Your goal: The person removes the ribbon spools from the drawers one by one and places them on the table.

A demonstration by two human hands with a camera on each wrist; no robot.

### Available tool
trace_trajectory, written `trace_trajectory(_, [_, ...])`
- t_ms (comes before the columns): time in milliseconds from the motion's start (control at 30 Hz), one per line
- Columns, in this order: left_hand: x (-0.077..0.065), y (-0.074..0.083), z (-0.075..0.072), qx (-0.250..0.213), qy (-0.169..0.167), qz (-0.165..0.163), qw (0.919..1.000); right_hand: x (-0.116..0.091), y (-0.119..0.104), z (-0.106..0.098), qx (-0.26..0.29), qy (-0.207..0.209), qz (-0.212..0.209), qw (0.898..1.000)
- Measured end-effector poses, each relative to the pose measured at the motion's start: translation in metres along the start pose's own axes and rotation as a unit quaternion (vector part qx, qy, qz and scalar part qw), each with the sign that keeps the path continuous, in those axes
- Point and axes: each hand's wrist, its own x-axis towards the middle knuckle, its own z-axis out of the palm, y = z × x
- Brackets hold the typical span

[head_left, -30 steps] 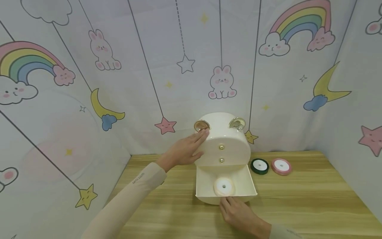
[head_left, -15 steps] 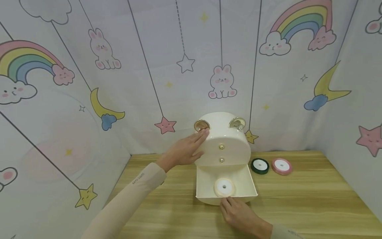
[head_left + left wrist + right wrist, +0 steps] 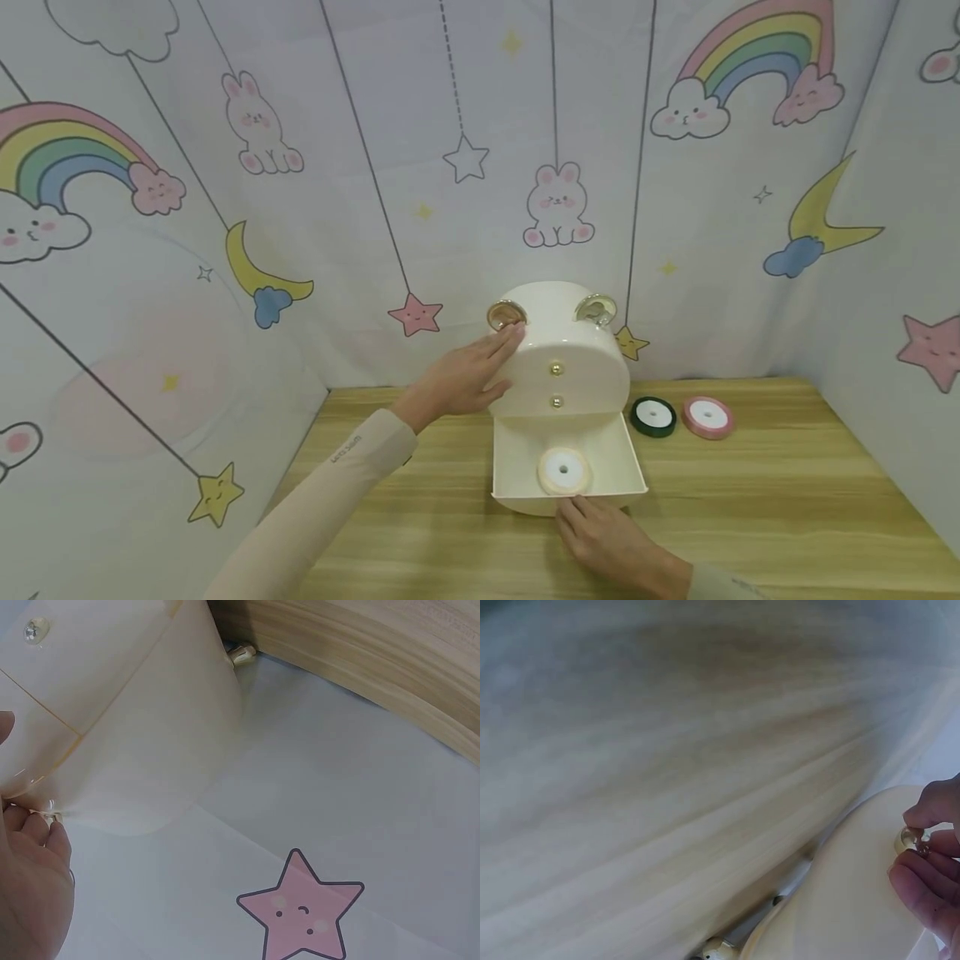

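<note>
A cream drawer box (image 3: 551,312) with two gold ears stands against the backdrop. Its bottom drawer (image 3: 513,467) is pulled out, and a spool of pale cream ribbon (image 3: 563,471) lies inside near the front. My left hand (image 3: 465,371) rests on the box's upper left, fingers stretched out beside the left ear (image 3: 506,315). At the drawer front is my right hand (image 3: 618,537); in the right wrist view its thumb and fingers pinch a round gold drawer knob (image 3: 909,840). Two more gold knobs show on the shut drawers above.
To the right of the box, a dark green ribbon spool (image 3: 653,416) and a pink ribbon spool (image 3: 707,417) lie flat on the wooden tabletop (image 3: 787,500). A printed cloth backdrop (image 3: 360,208) encloses the table behind and on both sides.
The bottom drawer and my right hand have come very slightly toward me. My left hand stays in place on the box.
</note>
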Motion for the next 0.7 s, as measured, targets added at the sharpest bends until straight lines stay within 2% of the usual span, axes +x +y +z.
trace_trajectory(233, [0.000, 0.001, 0.002, -0.003, -0.005, -0.010, 0.9999, 0.002, 0.004, -0.006, 0.048, -0.005, 0.019, 0.999])
trace_trajectory(333, [0.000, 0.000, 0.003, -0.004, -0.005, -0.012, 0.9999, 0.006, 0.009, -0.008, 0.095, 0.022, 0.039, 0.994])
trace_trajectory(500, [0.000, 0.000, 0.004, -0.006, 0.003, -0.011, 0.9999, 0.017, 0.025, -0.013, 0.155, 0.082, 0.072, 0.982])
trace_trajectory(600, [0.000, 0.000, 0.004, -0.006, 0.008, -0.009, 0.9999, 0.023, 0.035, -0.017, 0.170, 0.091, 0.084, 0.978])
trace_trajectory(700, [0.000, 0.001, 0.004, -0.004, 0.008, -0.009, 0.9999, 0.025, 0.043, -0.019, 0.176, 0.080, 0.083, 0.978])
